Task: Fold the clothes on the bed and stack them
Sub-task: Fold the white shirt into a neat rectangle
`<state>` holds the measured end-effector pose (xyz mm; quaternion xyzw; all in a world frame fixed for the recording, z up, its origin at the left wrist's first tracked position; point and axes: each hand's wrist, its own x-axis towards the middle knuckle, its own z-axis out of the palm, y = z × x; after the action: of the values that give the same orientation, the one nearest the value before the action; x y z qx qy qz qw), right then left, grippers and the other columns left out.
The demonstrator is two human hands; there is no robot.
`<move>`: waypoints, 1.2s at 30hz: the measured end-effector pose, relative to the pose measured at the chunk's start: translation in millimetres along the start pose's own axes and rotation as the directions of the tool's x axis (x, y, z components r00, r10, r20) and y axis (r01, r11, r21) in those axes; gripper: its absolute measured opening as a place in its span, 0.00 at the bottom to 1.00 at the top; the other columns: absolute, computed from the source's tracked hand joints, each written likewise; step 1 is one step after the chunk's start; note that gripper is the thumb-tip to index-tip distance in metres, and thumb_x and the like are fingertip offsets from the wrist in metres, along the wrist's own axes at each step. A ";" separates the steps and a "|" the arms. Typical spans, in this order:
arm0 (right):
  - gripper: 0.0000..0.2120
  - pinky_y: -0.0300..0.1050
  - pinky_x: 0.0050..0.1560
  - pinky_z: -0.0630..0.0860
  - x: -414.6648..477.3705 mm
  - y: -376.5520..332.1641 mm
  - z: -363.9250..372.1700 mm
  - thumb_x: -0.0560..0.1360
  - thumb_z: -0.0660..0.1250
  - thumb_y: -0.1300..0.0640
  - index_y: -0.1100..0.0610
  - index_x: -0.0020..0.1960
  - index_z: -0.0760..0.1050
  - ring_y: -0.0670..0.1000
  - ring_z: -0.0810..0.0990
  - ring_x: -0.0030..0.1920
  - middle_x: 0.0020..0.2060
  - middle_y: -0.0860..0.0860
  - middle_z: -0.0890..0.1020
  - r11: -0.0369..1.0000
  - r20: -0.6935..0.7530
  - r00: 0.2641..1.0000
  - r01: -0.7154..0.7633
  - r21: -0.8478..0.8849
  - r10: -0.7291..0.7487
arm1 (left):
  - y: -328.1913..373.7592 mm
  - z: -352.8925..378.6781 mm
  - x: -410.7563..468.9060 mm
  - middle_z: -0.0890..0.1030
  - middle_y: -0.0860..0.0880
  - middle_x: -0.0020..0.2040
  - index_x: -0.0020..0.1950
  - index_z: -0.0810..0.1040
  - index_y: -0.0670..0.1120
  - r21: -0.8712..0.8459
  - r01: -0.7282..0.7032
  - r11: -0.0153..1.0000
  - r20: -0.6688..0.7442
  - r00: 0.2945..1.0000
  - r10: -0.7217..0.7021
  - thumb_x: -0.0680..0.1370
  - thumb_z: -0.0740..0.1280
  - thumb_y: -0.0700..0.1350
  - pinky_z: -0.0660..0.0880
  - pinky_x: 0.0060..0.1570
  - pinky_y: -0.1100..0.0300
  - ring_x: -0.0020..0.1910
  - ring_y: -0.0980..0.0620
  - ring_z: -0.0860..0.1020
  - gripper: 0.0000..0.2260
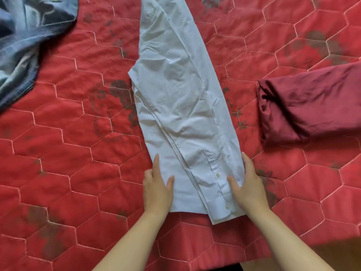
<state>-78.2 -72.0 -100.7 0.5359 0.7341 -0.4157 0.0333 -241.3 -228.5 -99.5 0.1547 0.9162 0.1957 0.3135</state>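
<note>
Far left, upper corner: blue jeans (23, 45), crumpled and unfolded, lying on the red bedspread (78, 153). Probably waiting their turn.

Left hand (157, 190): fingers straight, laid along the left edge of the near end of the white shirt (175, 94), thumb resting on the cloth. It grasps nothing and lies flat, seemingly to pin and square that edge.

Centre: the shirt, already narrowed into a long strip, runs from the near edge of the bed away toward the top of the view, tilted slightly. A sleeve is folded in along its length, and the buttoned cuff (220, 204) sits at the near end between the hands. Judged stage: sides done, and the end-to-end fold comes next.

Right hand (248, 188): a mirror of the left, with fingers extended along the right edge and thumb on the cloth by the cuff. It is flat and not closed on the fabric. The two hands bracket the near end, which suits lifting it evenly.

Right: a dark red garment (312, 106), folded into a bundle and set well apart from the shirt, likely the start of the stack.

Writing: a faint stitched mark near the far end of the shirt is too small to read. No labels or brands are legible.
</note>
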 end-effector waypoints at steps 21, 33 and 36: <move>0.22 0.41 0.51 0.65 248.0 -279.6 -105.9 0.76 0.62 0.51 0.54 0.69 0.65 0.52 0.75 0.56 0.57 0.51 0.76 0.950 -0.149 0.941 0.311 0.032 -0.303 | 150.5 -192.5 225.7 0.73 0.51 0.58 0.70 0.66 0.50 -0.550 -0.159 0.820 -0.327 0.944 -0.036 0.78 0.63 0.46 0.66 0.48 0.69 0.47 0.57 0.74 0.20; 0.30 0.43 0.61 0.62 243.0 -173.7 -5.9 0.75 0.64 0.49 0.50 0.74 0.57 0.56 0.67 0.66 0.67 0.55 0.68 0.965 -0.007 0.970 0.241 -0.100 -0.243 | 84.9 -89.5 229.6 0.67 0.40 0.65 0.75 0.56 0.56 -0.013 -0.033 0.999 -0.187 0.982 0.030 0.76 0.65 0.49 0.66 0.58 0.50 0.60 0.37 0.70 0.30; 0.27 0.38 0.57 0.63 235.0 -172.3 5.7 0.77 0.63 0.53 0.52 0.73 0.59 0.54 0.69 0.67 0.70 0.50 0.69 0.964 -0.031 0.963 0.267 -0.011 -0.267 | 83.1 -81.9 228.1 0.74 0.42 0.64 0.75 0.55 0.56 -0.096 -0.096 0.991 -0.138 0.987 0.083 0.77 0.63 0.44 0.68 0.51 0.53 0.58 0.38 0.74 0.29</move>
<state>-320.3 88.9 -121.6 0.4385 0.8016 -0.4050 -0.0331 -452.3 -84.6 -119.4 0.1661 0.9160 0.2663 0.2498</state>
